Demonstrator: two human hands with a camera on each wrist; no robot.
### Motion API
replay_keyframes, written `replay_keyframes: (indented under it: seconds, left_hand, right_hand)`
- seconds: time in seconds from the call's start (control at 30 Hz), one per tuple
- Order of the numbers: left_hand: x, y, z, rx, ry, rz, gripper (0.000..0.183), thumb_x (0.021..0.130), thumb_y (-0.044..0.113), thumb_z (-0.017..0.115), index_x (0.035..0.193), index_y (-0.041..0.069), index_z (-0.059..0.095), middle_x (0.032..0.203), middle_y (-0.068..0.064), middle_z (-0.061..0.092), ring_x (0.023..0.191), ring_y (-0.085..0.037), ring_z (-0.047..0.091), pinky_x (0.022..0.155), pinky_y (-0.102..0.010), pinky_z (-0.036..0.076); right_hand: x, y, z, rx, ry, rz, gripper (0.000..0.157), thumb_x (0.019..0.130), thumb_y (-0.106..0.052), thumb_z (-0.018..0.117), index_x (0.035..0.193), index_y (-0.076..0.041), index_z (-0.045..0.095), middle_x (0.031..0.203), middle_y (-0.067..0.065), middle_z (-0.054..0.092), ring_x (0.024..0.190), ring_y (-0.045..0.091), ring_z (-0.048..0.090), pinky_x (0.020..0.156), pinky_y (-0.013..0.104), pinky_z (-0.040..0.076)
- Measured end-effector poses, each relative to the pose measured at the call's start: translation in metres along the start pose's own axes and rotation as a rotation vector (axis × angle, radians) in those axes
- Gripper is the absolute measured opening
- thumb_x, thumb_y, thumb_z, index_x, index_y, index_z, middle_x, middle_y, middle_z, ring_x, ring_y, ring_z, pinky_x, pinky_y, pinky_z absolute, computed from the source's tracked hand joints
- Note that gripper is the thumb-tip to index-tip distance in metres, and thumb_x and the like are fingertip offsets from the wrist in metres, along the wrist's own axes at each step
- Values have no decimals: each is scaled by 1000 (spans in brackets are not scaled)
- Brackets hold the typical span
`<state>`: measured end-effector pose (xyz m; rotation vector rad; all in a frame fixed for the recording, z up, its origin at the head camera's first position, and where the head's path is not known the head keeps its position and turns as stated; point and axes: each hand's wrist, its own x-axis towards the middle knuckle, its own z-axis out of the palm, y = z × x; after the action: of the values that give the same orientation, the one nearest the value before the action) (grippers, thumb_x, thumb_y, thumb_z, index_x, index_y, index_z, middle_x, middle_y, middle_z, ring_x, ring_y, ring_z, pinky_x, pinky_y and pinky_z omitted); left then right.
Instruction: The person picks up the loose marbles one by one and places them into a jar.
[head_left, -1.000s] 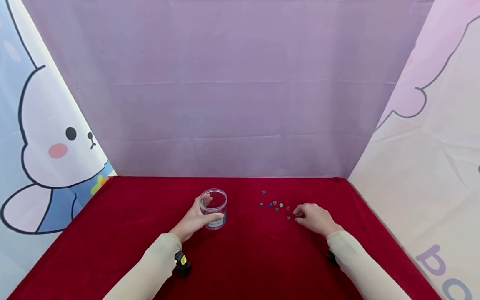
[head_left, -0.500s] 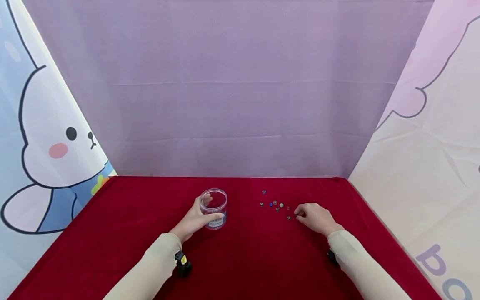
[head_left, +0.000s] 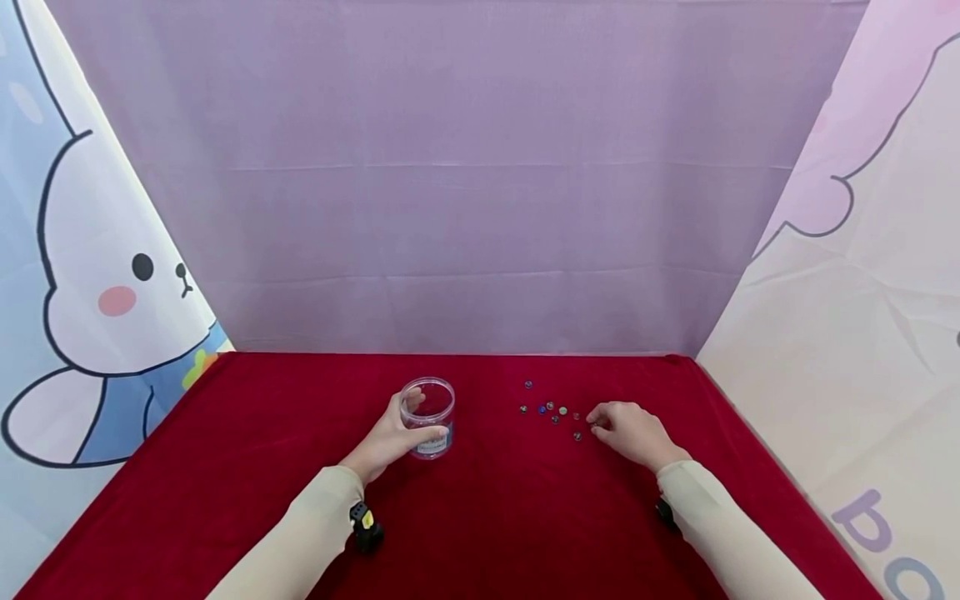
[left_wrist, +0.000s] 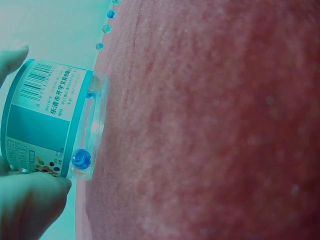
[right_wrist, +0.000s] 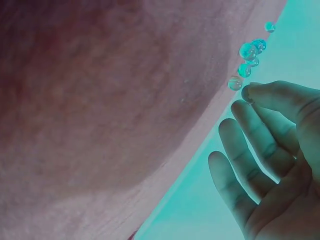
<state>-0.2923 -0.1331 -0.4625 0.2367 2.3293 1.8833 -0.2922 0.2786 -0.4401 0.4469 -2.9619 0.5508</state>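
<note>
My left hand [head_left: 390, 437] grips a clear plastic jar [head_left: 429, 417], which stands upright and open-topped on the red cloth. In the left wrist view the jar's printed label [left_wrist: 50, 90] faces the camera, and a blue marble [left_wrist: 81, 159] shows at its bottom. My right hand [head_left: 633, 433] is at the right of the scattered marbles, its thumb and a fingertip pinching a small marble that is mostly hidden. Close by its fingertips lie a reddish marble [head_left: 577, 416] and a dark one [head_left: 577, 436]. A green marble [head_left: 563, 411] and a blue one [head_left: 542, 409] lie farther left.
Red cloth [head_left: 495, 517] covers the table. A purple curtain [head_left: 465, 183] rises along its back edge, with printed cloth panels at the left [head_left: 112, 333] and right [head_left: 847, 333]. One marble [head_left: 528, 384] lies behind the others.
My right hand has risen slightly, its fingertips lifting from the cloth with the pinched marble. The left hand and the jar stay in place.
</note>
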Motion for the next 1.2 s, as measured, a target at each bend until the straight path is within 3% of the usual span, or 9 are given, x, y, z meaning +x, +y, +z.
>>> replay_keyframes:
  seconds: [0.77,1.2]
  left_hand:
    - [0,1,-1,-9,-3,-4,100,78,35,88,152,15,24,156,-8,33,144,-34,28,109,-56,37]
    - [1,-1,0,-4,1,-4,99,77,36,88,151,17,25,156,-8,33,144,-34,28,109,-57,36]
  right_hand:
    - [8,-18,-2,1,54,-44,19,91,-14,75,109,-13,74,101,-4,71,95,18,66,82,44,56]
    - [14,-32,-1,21,69,-47,21,91,-17,76,111,-14,75,100,-4,70,86,13,64,73,36,56]
